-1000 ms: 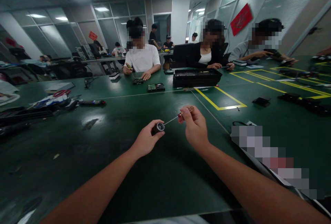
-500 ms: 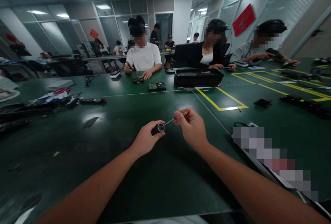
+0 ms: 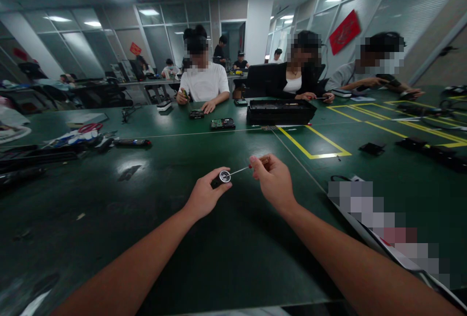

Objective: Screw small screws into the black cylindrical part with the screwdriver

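Note:
My left hand (image 3: 204,194) is closed round a short black cylinder (image 3: 216,180), whose open end with a silver rim (image 3: 225,176) faces right and toward me. Its exact kind does not show. Between the thumb and fingers of my right hand (image 3: 273,180) is a screwdriver; the handle is mostly hidden by the fingers, with a bit of red at its front. The thin metal shaft (image 3: 239,171) slants down to the left, its tip at or just inside the cylinder's open end. Both hands are held over the green table (image 3: 233,257).
Across the table, several people sit at work around a long black box (image 3: 280,112) and a circuit board (image 3: 222,124). Cables and tools (image 3: 83,133) lie at the left, with a dark pen-like tool (image 3: 132,143). A partly blurred-out flat item (image 3: 383,228) lies by my right forearm.
The cylinder's open end has turned a little more toward me. My right hand has shifted slightly right, and the screwdriver's shaft lies flatter, its handle more covered by the fingers.

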`<state>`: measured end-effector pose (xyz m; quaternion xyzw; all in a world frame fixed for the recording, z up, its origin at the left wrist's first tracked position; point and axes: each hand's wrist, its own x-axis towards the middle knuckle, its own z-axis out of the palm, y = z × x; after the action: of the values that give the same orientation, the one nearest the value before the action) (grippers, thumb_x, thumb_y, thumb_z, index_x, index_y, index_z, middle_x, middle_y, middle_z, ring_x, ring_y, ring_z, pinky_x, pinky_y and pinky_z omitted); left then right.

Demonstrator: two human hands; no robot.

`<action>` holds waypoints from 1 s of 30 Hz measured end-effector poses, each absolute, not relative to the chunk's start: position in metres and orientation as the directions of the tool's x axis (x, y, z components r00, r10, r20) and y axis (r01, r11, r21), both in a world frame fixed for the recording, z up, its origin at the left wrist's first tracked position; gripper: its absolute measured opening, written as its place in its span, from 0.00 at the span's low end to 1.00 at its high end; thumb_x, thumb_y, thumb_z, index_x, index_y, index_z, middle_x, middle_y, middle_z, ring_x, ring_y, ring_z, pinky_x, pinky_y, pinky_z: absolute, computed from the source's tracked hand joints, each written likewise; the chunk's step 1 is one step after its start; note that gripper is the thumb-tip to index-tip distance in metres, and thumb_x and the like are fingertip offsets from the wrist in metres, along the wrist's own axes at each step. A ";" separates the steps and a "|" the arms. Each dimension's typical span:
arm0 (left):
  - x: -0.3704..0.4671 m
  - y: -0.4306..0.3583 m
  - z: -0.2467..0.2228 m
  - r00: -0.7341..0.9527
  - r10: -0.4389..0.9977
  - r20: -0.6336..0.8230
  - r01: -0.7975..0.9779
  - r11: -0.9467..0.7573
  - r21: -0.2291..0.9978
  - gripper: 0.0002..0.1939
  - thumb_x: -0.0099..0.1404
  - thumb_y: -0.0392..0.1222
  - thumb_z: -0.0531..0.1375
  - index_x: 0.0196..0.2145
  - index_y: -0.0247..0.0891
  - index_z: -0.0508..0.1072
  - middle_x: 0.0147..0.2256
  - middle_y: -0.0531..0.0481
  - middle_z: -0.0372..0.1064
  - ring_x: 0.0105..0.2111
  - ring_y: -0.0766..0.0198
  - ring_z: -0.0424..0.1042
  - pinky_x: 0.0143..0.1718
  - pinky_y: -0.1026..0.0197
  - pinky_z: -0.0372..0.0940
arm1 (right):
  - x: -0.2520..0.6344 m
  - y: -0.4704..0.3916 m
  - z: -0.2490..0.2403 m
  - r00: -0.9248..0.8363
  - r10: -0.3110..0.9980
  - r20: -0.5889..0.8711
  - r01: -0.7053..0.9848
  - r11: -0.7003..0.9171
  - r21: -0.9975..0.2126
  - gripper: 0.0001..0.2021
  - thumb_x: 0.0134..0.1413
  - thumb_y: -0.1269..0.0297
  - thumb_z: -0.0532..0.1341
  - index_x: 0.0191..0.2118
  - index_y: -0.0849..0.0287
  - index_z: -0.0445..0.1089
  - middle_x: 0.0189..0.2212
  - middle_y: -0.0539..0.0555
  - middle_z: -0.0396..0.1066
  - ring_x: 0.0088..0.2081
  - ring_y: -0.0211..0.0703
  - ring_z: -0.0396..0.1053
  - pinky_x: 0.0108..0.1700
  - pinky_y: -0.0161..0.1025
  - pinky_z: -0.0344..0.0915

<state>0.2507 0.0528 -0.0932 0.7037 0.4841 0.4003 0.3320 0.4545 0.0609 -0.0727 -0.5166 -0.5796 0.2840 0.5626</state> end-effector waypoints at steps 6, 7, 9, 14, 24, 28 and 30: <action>0.250 0.053 -0.094 0.208 0.940 0.270 0.461 -0.338 0.821 0.21 0.64 0.38 0.64 0.55 0.43 0.74 0.55 0.48 0.72 0.57 0.56 0.69 0.61 0.51 0.62 | 0.453 0.058 -0.068 0.145 0.924 0.353 0.343 0.288 -0.894 0.20 0.57 0.44 0.62 0.29 0.57 0.71 0.19 0.47 0.68 0.22 0.39 0.64 0.27 0.38 0.58; 0.250 0.053 -0.095 0.206 0.938 0.279 0.467 -0.345 0.815 0.21 0.64 0.37 0.65 0.55 0.43 0.74 0.55 0.48 0.72 0.57 0.56 0.69 0.61 0.51 0.62 | 0.453 0.057 -0.067 0.149 0.922 0.358 0.366 0.285 -0.886 0.21 0.57 0.43 0.63 0.27 0.57 0.71 0.18 0.47 0.67 0.22 0.39 0.64 0.27 0.38 0.57; 0.249 0.054 -0.095 0.207 0.935 0.287 0.475 -0.353 0.806 0.21 0.64 0.37 0.65 0.55 0.43 0.74 0.55 0.48 0.72 0.57 0.56 0.69 0.61 0.51 0.62 | 0.453 0.056 -0.065 0.158 0.915 0.372 0.407 0.283 -0.868 0.21 0.56 0.43 0.63 0.25 0.57 0.70 0.17 0.47 0.66 0.21 0.39 0.63 0.26 0.38 0.56; 0.249 0.054 -0.096 0.205 0.937 0.284 0.486 -0.349 0.801 0.22 0.64 0.37 0.64 0.56 0.45 0.74 0.56 0.48 0.72 0.57 0.55 0.69 0.61 0.49 0.62 | 0.454 0.056 -0.066 0.173 0.902 0.396 0.447 0.287 -0.847 0.22 0.56 0.43 0.63 0.24 0.57 0.70 0.17 0.47 0.65 0.21 0.39 0.63 0.26 0.38 0.55; 0.247 0.054 -0.096 0.228 0.931 0.285 0.517 -0.364 0.775 0.22 0.65 0.39 0.64 0.57 0.47 0.73 0.53 0.49 0.72 0.55 0.55 0.70 0.60 0.48 0.62 | 0.454 0.056 -0.062 0.187 0.901 0.390 0.487 0.260 -0.834 0.25 0.56 0.41 0.62 0.20 0.57 0.70 0.14 0.47 0.61 0.19 0.38 0.58 0.24 0.38 0.52; 0.247 0.054 -0.096 0.222 0.931 0.289 0.527 -0.364 0.768 0.22 0.65 0.39 0.65 0.56 0.46 0.73 0.53 0.48 0.72 0.55 0.56 0.70 0.59 0.49 0.62 | 0.455 0.056 -0.064 0.165 0.893 0.419 0.513 0.285 -0.810 0.26 0.57 0.41 0.61 0.17 0.56 0.67 0.12 0.46 0.58 0.17 0.36 0.55 0.23 0.38 0.49; 0.247 0.055 -0.097 0.215 0.932 0.291 0.531 -0.361 0.766 0.22 0.65 0.39 0.64 0.56 0.46 0.73 0.53 0.48 0.72 0.55 0.55 0.70 0.59 0.49 0.62 | 0.455 0.056 -0.065 0.105 0.890 0.445 0.535 0.326 -0.779 0.24 0.58 0.43 0.62 0.19 0.56 0.69 0.14 0.47 0.62 0.18 0.37 0.58 0.23 0.38 0.52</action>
<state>0.2466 0.0553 -0.0969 0.7331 0.4991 0.3786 0.2649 0.4552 0.0560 -0.0648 -0.5524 -0.6449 0.1781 0.4972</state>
